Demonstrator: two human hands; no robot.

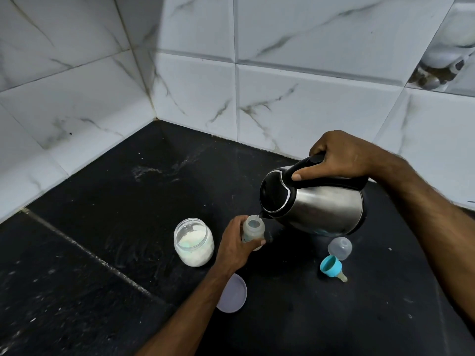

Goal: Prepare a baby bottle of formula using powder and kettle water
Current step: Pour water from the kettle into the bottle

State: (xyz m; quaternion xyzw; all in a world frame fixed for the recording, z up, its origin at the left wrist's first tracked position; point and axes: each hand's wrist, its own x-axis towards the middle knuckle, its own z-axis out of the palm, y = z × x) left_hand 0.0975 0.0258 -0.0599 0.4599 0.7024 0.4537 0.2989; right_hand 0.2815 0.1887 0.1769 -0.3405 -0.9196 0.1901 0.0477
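Note:
My left hand [235, 244] grips a small clear baby bottle [254, 231] standing open-topped on the black counter. My right hand [339, 156] holds the black handle of a steel kettle [321, 204], which is tilted to the left with its spout right at the bottle's mouth. An open jar of white powder [193, 242] stands just left of the bottle. The bottle's blue ring with its teat [332, 267] lies on its side to the right, next to a clear dome cap [339, 247].
A pale round jar lid [232, 294] lies on the black counter [102, 253] partly under my left forearm. White marble-look tiled walls [282, 86] meet in a corner behind. A seam crosses the counter on the left, with a smear of spilled liquid near the back.

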